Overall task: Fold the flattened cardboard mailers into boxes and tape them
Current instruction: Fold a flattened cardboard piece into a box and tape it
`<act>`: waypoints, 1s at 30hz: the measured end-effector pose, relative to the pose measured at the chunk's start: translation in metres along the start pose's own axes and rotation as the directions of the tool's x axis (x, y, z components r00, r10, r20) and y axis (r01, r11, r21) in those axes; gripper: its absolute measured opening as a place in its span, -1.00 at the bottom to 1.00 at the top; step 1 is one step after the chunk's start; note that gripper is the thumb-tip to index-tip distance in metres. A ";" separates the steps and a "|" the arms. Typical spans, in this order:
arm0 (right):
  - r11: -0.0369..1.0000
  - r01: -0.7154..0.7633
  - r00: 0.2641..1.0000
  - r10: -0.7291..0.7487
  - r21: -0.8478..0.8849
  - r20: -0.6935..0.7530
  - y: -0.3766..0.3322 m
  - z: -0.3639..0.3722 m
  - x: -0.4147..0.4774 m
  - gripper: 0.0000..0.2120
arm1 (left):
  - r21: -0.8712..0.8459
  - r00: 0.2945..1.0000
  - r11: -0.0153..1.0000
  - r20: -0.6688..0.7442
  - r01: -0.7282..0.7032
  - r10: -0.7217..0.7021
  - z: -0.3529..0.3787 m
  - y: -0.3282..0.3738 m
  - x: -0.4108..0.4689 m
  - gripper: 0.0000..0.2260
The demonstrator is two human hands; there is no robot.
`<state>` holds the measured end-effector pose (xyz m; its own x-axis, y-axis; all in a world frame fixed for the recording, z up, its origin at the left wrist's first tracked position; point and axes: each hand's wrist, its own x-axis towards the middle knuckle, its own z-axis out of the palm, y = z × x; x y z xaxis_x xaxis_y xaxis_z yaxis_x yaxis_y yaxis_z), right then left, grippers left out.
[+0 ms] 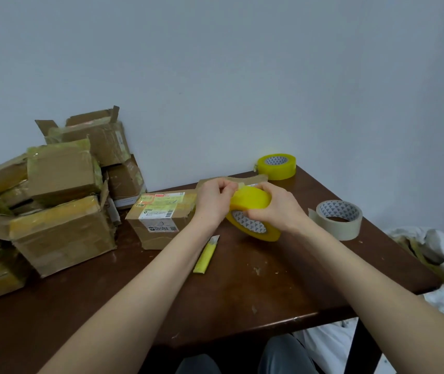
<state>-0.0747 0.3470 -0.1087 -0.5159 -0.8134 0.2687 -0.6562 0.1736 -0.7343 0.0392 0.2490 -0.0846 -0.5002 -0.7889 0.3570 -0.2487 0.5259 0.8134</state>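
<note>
You are gripping a glossy yellow tape roll (248,201) in your right hand (279,209) over the scuffed brown surface (269,282), your left hand (212,203) pinching its loose end.

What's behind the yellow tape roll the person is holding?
A labelled cardboard box lies on the table behind the tape roll. The left hand and right hand, both holding the roll, cover the box's right end; only an open flap shows above them.
</note>
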 end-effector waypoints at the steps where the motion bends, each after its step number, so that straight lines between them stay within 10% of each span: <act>1: 0.999 -0.005 1.000 0.003 -0.050 -0.028 -0.001 0.002 0.000 -0.44 | -0.034 1.000 0.999 0.009 0.004 -0.004 -0.001 0.002 -0.002 -0.81; 10: 0.991 -0.090 0.992 0.080 -0.100 -0.096 -0.005 0.004 0.001 -0.30 | -0.096 0.999 0.995 0.051 -0.004 0.008 -0.005 0.004 -0.009 -0.84; 19: 0.999 -0.032 0.978 0.025 0.029 0.206 0.008 -0.016 -0.005 -0.34 | -0.345 0.996 0.936 0.068 0.077 -0.057 -0.006 0.009 -0.010 -0.79; 30: 0.984 -0.071 0.997 0.069 -0.163 -0.018 0.002 -0.003 -0.001 -0.26 | -0.328 0.999 0.945 -0.040 0.003 -0.017 -0.003 0.003 -0.013 -0.79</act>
<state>-0.0776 0.3497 -0.1088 -0.5698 -0.7892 0.2290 -0.6990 0.3190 -0.6400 0.0480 0.2599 -0.0857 -0.4625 -0.8096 0.3613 0.0361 0.3900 0.9201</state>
